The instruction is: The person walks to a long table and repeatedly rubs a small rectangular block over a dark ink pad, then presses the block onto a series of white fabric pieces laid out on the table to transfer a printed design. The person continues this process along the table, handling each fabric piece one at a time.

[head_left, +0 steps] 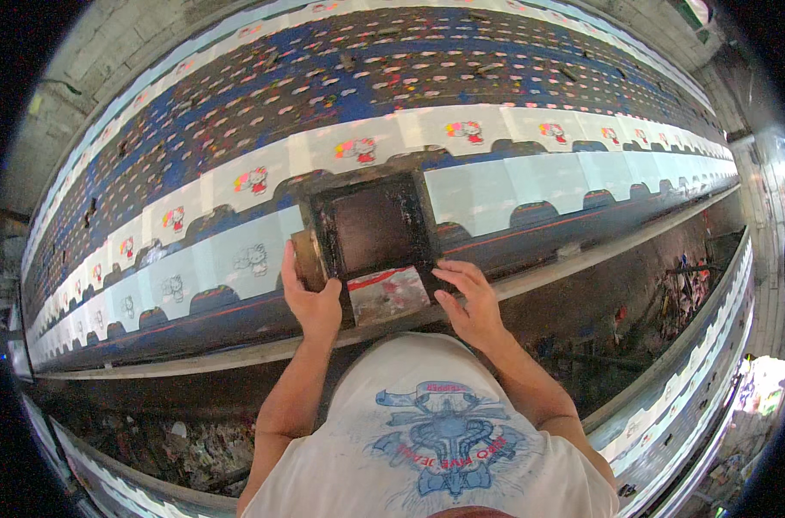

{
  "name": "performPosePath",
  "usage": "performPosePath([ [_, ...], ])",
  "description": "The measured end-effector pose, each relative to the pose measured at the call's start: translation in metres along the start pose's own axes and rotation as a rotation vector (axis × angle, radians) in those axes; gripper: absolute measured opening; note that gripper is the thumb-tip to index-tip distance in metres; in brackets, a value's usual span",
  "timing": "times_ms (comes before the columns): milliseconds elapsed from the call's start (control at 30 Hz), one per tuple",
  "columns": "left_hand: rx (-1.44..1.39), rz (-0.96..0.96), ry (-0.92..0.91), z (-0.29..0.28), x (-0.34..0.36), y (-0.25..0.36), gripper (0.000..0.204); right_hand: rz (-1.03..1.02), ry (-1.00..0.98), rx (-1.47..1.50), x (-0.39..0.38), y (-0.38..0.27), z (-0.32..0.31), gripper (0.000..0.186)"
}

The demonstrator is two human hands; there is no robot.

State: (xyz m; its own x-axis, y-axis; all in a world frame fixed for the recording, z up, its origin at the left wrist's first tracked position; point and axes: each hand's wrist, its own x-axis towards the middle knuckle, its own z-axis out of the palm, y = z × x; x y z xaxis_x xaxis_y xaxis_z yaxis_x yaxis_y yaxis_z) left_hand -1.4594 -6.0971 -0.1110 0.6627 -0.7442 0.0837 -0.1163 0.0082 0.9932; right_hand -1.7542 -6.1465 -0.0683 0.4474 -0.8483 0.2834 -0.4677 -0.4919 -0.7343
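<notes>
Item: dark rectangular frame with a smooth brown inner panel (371, 224), lying across the near row of pale sheets, directly in front of the person.

At its left side: upright tan-brown block (306, 259), just beside the frame's edge.

At its lower edge: grey-white rectangular plate streaked with red (388, 295).

Left hand (313, 302): fingers along the block's outer side, thumb at its lower end, closed about it.

Right hand (472, 302): at the frame's lower right corner; fingers loosely curled, thumb apart, nothing seen between them; whether the fingertips press on the frame cannot be told.

Near row: pale bluish sheets with scalloped edges (539, 186), those left of the frame bearing dark outline figures, those right of it plain.

Next row: white sheets with coloured cartoon figures in red, yellow and pink (302, 164).

Support: long dark table with blue patches (341, 105).

Wearer: white shirt with blue print (349, 406).
</notes>
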Motion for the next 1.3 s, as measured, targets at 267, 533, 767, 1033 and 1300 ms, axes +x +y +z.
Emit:
performPosePath([
  [267, -0.047, 0.066, -0.047, 0.123, -0.040, 0.013, 0.102, 0.015, 0.031, 0.030, -0.020, 0.082, -0.093, 0.039],
  [533, 0.008, 0.032, 0.000, 0.212, -0.062, 0.022, 0.102, -0.150, -0.015, -0.109, -0.015, 0.134, -0.163, 0.041],
  [767, 0.019, 0.011, 0.007, 0.224, -0.063, 0.024, 0.100, -0.457, -0.309, -0.180, 0.010, 0.121, -0.165, 0.053],
  [1033, 0.055, -0.108, -0.027, 0.221, -0.059, 0.019, 0.094, -0.441, -0.515, -0.308, 0.070, 0.113, -0.174, 0.048],
  [1300, -0.302, -0.199, -0.118, 0.210, -0.051, 0.017, 0.088, -0.398, -0.380, -0.367, 0.172, 0.133, -0.153, 0.042],
])
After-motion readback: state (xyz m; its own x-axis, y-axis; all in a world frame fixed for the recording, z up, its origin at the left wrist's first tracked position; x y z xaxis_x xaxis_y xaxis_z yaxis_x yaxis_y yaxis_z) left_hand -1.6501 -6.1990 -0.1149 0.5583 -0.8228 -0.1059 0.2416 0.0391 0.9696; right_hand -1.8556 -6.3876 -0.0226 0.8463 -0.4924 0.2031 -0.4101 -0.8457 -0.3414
